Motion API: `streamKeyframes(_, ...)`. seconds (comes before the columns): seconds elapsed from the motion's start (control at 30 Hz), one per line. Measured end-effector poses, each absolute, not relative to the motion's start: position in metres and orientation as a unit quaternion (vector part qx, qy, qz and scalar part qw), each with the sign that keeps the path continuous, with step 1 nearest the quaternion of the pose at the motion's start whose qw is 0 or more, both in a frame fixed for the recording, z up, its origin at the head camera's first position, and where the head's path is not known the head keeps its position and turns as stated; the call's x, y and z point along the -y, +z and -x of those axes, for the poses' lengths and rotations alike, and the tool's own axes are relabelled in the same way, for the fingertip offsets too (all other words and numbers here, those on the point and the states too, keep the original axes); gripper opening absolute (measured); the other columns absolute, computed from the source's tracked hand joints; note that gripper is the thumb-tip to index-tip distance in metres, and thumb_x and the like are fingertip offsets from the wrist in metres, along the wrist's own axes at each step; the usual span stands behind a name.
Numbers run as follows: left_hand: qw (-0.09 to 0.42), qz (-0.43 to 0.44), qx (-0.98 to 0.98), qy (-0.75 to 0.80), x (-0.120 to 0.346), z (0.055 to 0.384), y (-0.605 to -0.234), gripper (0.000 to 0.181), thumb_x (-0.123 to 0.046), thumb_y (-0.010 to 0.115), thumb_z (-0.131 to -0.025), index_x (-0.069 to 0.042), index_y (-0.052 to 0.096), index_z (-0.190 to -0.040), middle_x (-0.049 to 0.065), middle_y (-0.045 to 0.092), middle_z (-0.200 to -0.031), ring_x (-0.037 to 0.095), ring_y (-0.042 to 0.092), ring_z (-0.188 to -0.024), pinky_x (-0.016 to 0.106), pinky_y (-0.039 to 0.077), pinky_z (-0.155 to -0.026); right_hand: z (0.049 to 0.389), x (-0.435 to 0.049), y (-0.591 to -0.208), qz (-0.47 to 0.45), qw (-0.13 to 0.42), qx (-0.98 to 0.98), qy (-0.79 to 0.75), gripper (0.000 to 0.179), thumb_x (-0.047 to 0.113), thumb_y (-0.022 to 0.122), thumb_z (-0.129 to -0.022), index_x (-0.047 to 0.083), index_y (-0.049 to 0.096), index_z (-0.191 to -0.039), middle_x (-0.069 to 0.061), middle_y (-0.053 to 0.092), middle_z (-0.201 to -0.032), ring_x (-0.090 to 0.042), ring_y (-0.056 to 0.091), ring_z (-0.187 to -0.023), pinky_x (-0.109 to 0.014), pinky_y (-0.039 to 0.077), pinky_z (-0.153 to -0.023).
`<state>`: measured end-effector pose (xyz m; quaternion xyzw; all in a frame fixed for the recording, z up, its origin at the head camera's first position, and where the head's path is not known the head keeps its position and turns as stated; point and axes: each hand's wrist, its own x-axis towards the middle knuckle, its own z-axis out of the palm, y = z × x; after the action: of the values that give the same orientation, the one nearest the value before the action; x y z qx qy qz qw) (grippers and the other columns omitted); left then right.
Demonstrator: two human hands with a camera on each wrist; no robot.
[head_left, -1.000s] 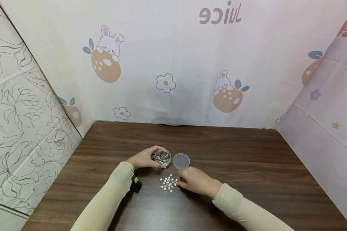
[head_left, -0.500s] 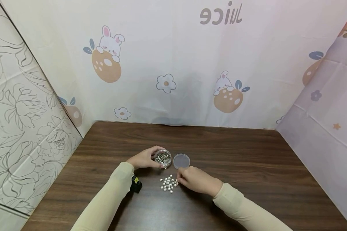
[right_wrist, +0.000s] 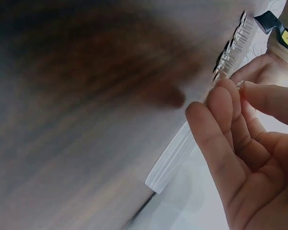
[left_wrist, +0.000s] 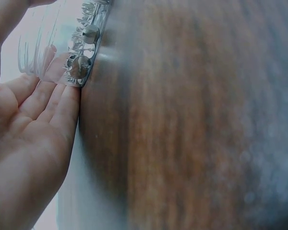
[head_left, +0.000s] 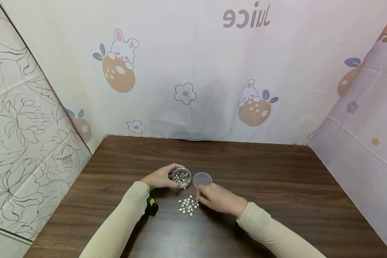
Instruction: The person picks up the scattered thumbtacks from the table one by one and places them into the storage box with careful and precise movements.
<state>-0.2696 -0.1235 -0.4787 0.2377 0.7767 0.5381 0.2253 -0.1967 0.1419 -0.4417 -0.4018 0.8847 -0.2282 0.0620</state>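
Note:
My left hand (head_left: 161, 177) grips the side of a round clear plastic jar (left_wrist: 48, 45), which stands upright on the table. Silver thumbtacks (head_left: 182, 176) fill its lower part; in the left wrist view their points show through the wall. In front of the jar lies a loose group of thumbtacks (head_left: 187, 205), points up in the right wrist view. At the right edge of that group is my right hand (head_left: 220, 197). Its thumb and fingertips pinch a small shiny thumbtack (right_wrist: 240, 84), mostly hidden by the fingers.
The round clear lid (head_left: 202, 180) lies flat just right of the jar, behind my right hand. A black device with a yellow label (head_left: 152, 205) sits at my left wrist. The dark wooden table (head_left: 261, 168) ends at a printed curtain (head_left: 213, 107).
My right hand has shifted slightly back and to the left, away from the right edge of the loose thumbtacks. The left hand and the jar stay put.

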Motion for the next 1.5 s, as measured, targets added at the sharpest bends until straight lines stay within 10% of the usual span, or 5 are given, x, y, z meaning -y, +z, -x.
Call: streamKeyframes(1.5,0.225,-0.237,-0.787,0.524,0.125,0.272,-0.478,0.067,-0.017,0.082,-0.085,-0.016,0.049,-0.143,0.004,0.058,-0.136,0.02,0.057,-0.119,0.044,0.044,-0.103,0.247,-0.101,-0.428,0.344,0.025,-0.9,-0.267,0.009,0.015,0.061,-0.102,0.011,0.065,-0.095,0.008,0.059,-0.074,-0.004,0.051,-0.059,-0.025,0.048,-0.059)
